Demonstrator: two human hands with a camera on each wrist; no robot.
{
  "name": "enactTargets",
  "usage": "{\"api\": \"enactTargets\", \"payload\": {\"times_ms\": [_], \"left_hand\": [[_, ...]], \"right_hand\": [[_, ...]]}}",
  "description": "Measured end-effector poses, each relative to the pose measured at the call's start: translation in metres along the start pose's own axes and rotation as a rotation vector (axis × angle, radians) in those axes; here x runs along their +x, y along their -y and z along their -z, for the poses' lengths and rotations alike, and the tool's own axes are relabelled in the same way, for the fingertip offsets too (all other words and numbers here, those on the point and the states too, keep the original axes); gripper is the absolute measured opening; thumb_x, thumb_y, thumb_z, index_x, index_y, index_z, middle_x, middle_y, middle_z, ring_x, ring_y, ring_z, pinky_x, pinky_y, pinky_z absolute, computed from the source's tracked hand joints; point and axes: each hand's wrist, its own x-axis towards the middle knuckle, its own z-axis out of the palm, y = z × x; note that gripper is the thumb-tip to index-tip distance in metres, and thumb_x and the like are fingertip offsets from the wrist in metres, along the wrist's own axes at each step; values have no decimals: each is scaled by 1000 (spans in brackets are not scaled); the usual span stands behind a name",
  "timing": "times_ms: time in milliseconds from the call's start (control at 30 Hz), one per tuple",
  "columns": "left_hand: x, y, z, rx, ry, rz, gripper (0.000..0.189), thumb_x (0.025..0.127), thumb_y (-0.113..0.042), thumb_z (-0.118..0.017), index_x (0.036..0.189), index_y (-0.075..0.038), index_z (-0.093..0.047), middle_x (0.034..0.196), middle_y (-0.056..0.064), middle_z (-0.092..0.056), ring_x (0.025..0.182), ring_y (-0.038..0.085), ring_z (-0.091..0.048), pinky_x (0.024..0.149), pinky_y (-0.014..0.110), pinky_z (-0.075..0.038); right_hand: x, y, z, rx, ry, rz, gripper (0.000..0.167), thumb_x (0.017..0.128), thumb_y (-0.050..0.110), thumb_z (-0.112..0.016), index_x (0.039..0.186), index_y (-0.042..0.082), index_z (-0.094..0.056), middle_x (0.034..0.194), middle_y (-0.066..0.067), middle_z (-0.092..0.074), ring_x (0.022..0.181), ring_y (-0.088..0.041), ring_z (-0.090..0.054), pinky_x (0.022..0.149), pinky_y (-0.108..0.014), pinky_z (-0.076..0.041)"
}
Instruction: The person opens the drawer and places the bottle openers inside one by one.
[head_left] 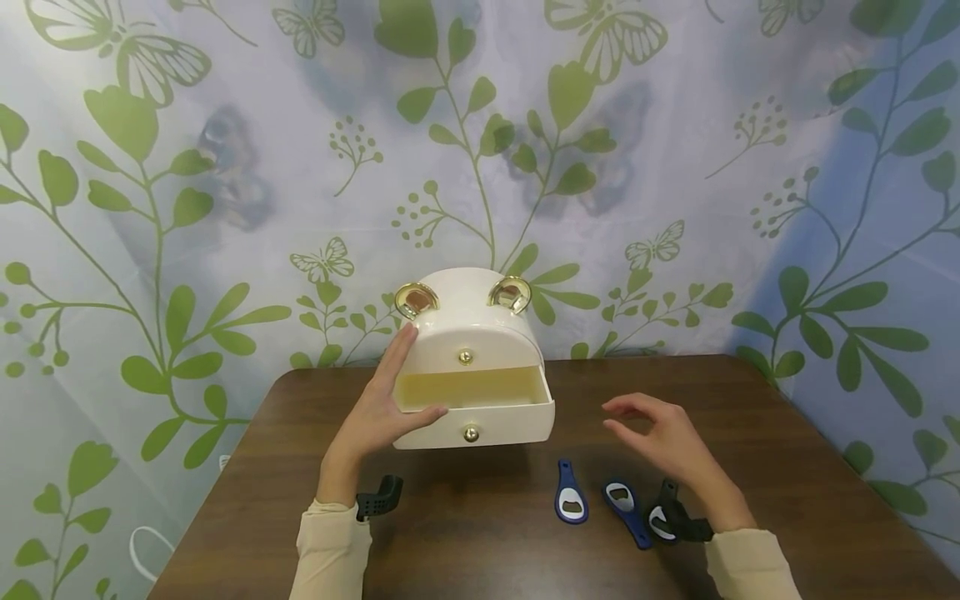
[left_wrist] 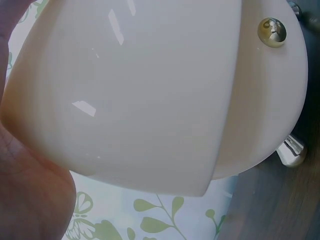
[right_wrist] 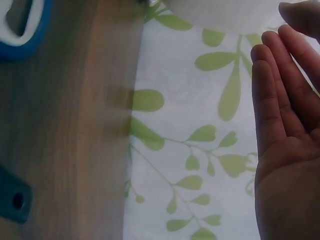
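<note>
A white rounded cabinet (head_left: pixel 472 304) with gold ears stands at the back of the table, its lower drawer (head_left: pixel 506 425) pulled out and no contents visible inside. My left hand (head_left: pixel 375 421) is at the cabinet's left side, fingers extended upward and thumb stretched across the drawer's left part. In the left wrist view, the palm lies against the white shell (left_wrist: pixel 150 100). Over the table's right part, my right hand (head_left: pixel 667 437) hovers with loosely bent fingers, holding nothing. Below it lie blue bottle openers (head_left: pixel 572 502), (head_left: pixel 621 500); another opener (head_left: pixel 660 523) is partly hidden by the wrist camera.
The brown wooden table (head_left: pixel 465 542) meets a leaf-and-butterfly patterned cloth (head_left: pixel 480 208) behind it. Black wrist cameras (head_left: pixel 381 497) stick out from both wrists. A white cable (head_left: pixel 142 554) hangs beside the table's left edge.
</note>
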Motion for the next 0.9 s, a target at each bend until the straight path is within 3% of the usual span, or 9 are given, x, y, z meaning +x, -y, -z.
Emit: {"api": "enactTargets", "payload": {"times_ms": [133, 367, 500, 900], "left_hand": [[-1, -1, 1, 2, 1, 2, 117, 79, -39, -91, 166, -36, -13, 172, -16, -9, 159, 18, -13, 122, 59, -25], [-1, -1, 2, 0, 4, 8, 117, 78, -38, -91, 166, -38, -13, 172, -16, -8, 159, 18, -13, 122, 60, -25], [-1, 0, 1, 6, 4, 4, 117, 78, -38, -91, 166, -37, -13, 172, -16, -8, 159, 18, -12, 122, 60, -26], [-1, -1, 1, 0, 3, -5, 117, 79, -38, -91, 166, -37, -13, 172, -15, -8, 159, 18, -12, 122, 61, -25]], "right_hand": [[-6, -8, -1, -15, 0, 1, 24, 85, 10, -85, 105, 20, -77, 103, 6, -77, 91, -17, -72, 80, -43, -60], [-17, -20, 0, -8, 3, 29, 27, 82, 8, -87, 105, 18, -77, 102, 5, -77, 90, -9, -71, 79, -31, -60], [-22, -25, 1, -6, 24, 22, 27, 82, 8, -86, 106, 18, -77, 103, 4, -78, 92, -9, -71, 78, -37, -61], [-37, -34, 2, -13, 50, -3, 28, 82, 10, -87, 107, 16, -77, 103, 2, -78, 92, -8, -71, 78, -37, -61]]}}
